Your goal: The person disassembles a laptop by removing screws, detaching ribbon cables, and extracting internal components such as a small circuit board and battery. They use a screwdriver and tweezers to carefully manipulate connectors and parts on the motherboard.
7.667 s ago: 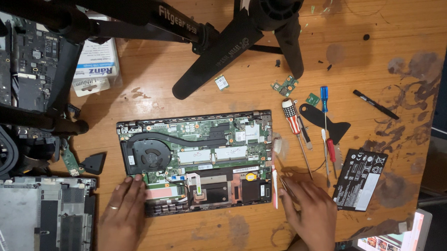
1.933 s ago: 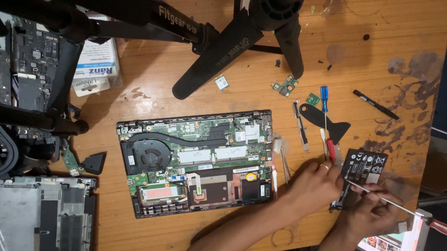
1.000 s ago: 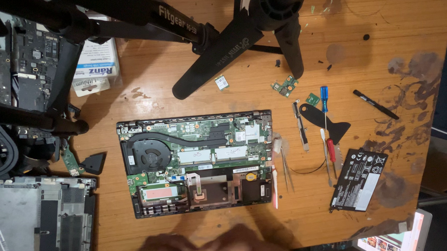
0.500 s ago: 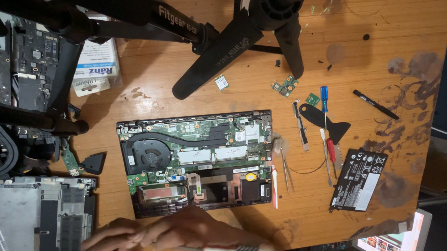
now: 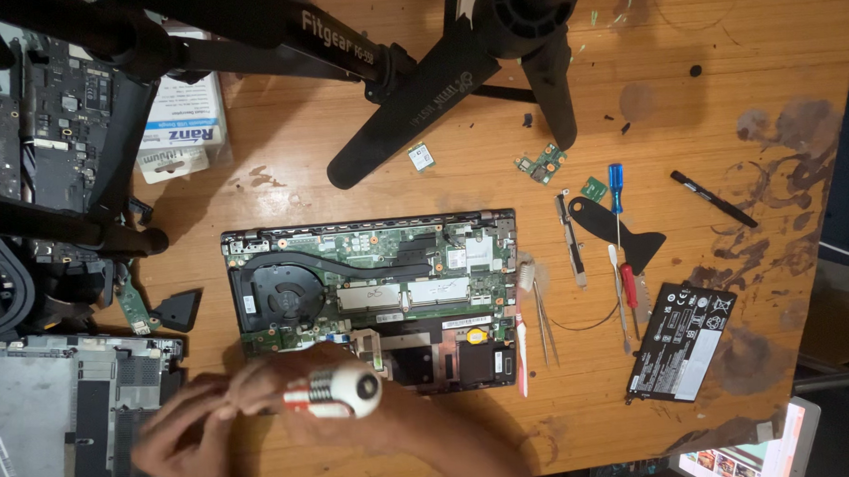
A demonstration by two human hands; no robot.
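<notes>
An opened laptop base lies in the middle of the wooden table, with its fan, heat pipe and green board showing. My right hand reaches in from the bottom right across the laptop's front left corner. It grips a screwdriver with a red and white striped handle and a white round end cap. My left hand hovers over a grey laptop cover. Its bent fingers meet the screwdriver's front end, but blur hides whether they grip it.
A black tripod stands over the table's far side. To the right lie a toothbrush, tweezers, a blue screwdriver, a black scraper, a black pen and a black battery. A dark circuit board and a white box sit far left.
Both hands left the battery at the right, dropped out of view at the bottom, then rose at the lower left. The striped screwdriver, earlier lying right of the laptop, is now in my right hand.
</notes>
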